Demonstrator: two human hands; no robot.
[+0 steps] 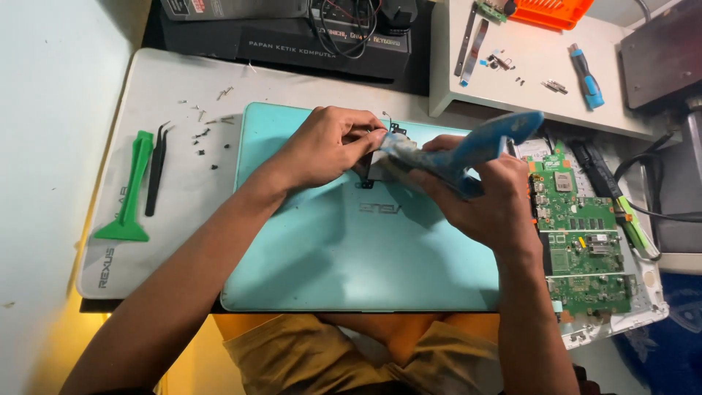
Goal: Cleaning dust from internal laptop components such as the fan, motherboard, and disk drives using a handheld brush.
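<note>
Over the teal laptop lid on the bench, the left hand pinches a small dark part steady while the right hand, closed around a blue brush, works its bristles against it.

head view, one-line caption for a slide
Left hand steadies a small part while right hand works a blue brush over it.

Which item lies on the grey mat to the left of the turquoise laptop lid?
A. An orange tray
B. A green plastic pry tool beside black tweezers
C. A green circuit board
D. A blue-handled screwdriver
B: the green plastic pry tool lies beside the black tweezers on the grey mat, left of the turquoise laptop lid; the green circuit board lies to the right of the lid.
</note>
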